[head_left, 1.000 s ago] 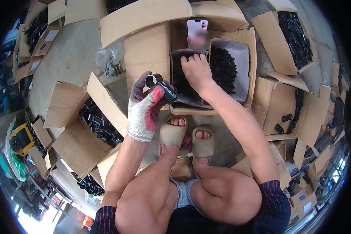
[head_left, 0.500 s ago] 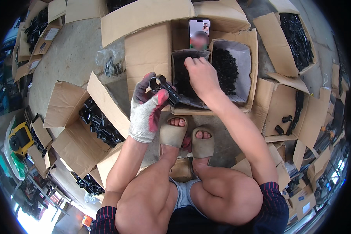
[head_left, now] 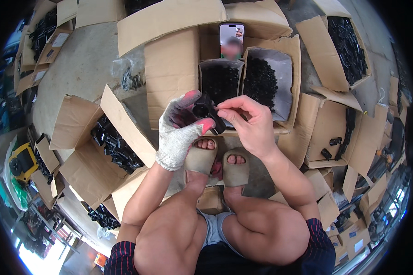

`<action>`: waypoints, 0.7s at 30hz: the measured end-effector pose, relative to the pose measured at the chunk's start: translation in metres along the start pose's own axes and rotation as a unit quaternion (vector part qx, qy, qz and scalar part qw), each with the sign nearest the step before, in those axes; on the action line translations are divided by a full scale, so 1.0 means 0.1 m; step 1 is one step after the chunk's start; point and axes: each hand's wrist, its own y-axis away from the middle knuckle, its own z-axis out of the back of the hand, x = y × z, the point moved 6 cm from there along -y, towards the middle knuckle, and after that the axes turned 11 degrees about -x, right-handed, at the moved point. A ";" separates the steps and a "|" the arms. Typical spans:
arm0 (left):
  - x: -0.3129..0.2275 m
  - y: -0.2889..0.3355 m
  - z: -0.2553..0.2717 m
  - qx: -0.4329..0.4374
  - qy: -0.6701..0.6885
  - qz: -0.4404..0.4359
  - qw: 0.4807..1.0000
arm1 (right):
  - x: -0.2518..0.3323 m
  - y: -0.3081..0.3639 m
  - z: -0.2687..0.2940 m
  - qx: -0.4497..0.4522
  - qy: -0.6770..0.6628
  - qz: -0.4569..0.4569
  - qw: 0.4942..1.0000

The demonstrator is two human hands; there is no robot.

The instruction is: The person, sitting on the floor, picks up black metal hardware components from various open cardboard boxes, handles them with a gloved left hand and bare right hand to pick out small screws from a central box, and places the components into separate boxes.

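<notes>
My left hand, in a white glove with red fingertips, grips a black plastic fitting with a round ring end. The ring opening faces up, and a short arm slants toward my feet. My bare right hand pinches thumb and forefinger together against the fitting's right side; what sits between the fingertips is too small to make out. Just beyond my hands, two grey-lined trays hold small black pieces: a left heap and a right heap.
A phone stands upright behind the trays in a large cardboard box. Open boxes of black parts stand left and right. A clear plastic bag lies on the concrete floor. My sandalled feet are below my hands.
My right hand has come out of the left tray, back toward me, to the fitting. My left hand has shifted slightly right and turned the fitting.
</notes>
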 end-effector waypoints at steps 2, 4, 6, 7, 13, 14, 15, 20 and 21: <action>-0.02 0.03 -0.04 0.002 -0.019 -0.021 1.000 | 0.02 0.05 0.03 -0.010 0.033 0.085 0.996; -0.03 0.06 -0.06 0.005 -0.044 -0.055 0.997 | -0.10 0.12 0.05 -0.027 -0.020 0.008 0.999; -0.02 0.09 -0.08 0.023 -0.053 -0.061 0.996 | -0.21 0.21 0.07 -0.046 -0.079 -0.026 0.996; -0.02 0.11 -0.09 0.033 -0.057 -0.064 0.996 | -0.21 0.22 0.08 -0.047 -0.084 -0.039 0.995; 0.00 0.15 -0.16 0.069 -0.123 -0.125 0.982 | -0.10 0.23 0.22 -0.050 0.007 0.046 0.998; -0.02 0.16 -0.19 0.070 -0.141 -0.131 0.979 | -0.02 0.22 0.25 -0.054 0.038 0.086 0.994; -0.03 0.16 -0.20 0.071 -0.159 -0.136 0.975 | 0.04 0.22 0.26 -0.058 0.068 0.127 0.988; -0.06 0.15 -0.27 0.086 -0.149 -0.161 0.972 | 0.12 0.21 0.31 -0.066 0.078 0.160 0.982; -0.06 0.15 -0.28 0.087 -0.147 -0.154 0.973 | 0.12 0.21 0.32 -0.064 0.079 0.161 0.982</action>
